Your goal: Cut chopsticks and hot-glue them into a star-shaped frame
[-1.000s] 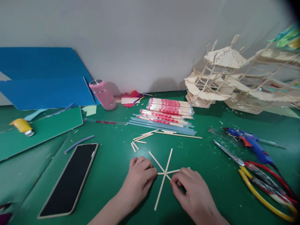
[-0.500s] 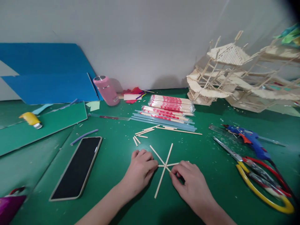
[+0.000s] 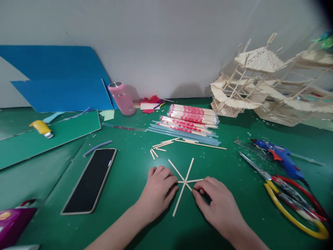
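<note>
Thin wooden sticks [image 3: 180,198] lie crossed at one middle point on the table, forming a star. My left hand [image 3: 158,189] rests at the star's left side, fingers curled and closed at the end of the sideways stick. On the right, my right hand [image 3: 218,203] has thumb and forefinger pinched on the lower right end of a slanting stick. Its other fingers cover the right end of the sideways stick. Short cut sticks [image 3: 154,153] and a longer stick [image 3: 205,144] lie just beyond the star.
Scissors [image 3: 256,166] and a blue glue gun [image 3: 283,158] lie right; a phone [image 3: 90,180] and yellow cutter [image 3: 41,127] lie left. Behind are glue sticks [image 3: 182,134], packaged sticks [image 3: 192,115], a pink bottle [image 3: 122,99] and a stick-built model [image 3: 234,93].
The camera view has turned slightly, so most things appear a little farther right. Both hands stay at the crossed sticks, whose star shape looks the same.
</note>
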`<state>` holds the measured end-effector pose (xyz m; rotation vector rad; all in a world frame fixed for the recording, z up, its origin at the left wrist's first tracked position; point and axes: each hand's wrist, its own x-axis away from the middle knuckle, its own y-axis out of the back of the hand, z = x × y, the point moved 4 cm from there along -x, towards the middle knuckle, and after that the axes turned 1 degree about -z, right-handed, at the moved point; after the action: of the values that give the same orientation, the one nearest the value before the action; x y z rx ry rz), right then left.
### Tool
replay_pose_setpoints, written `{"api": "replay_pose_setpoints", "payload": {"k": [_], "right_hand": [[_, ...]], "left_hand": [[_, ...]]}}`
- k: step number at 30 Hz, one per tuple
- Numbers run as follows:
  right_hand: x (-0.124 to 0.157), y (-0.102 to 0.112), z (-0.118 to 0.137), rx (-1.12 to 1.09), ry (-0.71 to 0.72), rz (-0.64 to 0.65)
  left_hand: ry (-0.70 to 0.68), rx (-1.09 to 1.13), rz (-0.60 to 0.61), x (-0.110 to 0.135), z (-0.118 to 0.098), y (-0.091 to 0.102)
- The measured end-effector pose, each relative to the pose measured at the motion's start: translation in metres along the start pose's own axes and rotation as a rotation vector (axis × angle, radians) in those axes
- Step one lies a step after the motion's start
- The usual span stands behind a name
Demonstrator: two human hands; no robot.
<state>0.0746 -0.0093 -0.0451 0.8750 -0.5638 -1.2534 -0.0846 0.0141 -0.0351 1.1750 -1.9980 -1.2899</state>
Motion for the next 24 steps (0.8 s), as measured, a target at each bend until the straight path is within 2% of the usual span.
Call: {"api": "replay_pose_setpoints", "payload": {"k": [7,24], "right_hand": [[-0.005,-0.009,0.002,0.052,0.018,0.057],[-0.01,-0.017,0.0,0.074,0.01,0.019]], "left_hand": [[-0.032,-0.054,-0.024,-0.003,-0.005,-0.006],[-0.098,0.027,-0.03,-0.011,-0.005,-0.011]]}}
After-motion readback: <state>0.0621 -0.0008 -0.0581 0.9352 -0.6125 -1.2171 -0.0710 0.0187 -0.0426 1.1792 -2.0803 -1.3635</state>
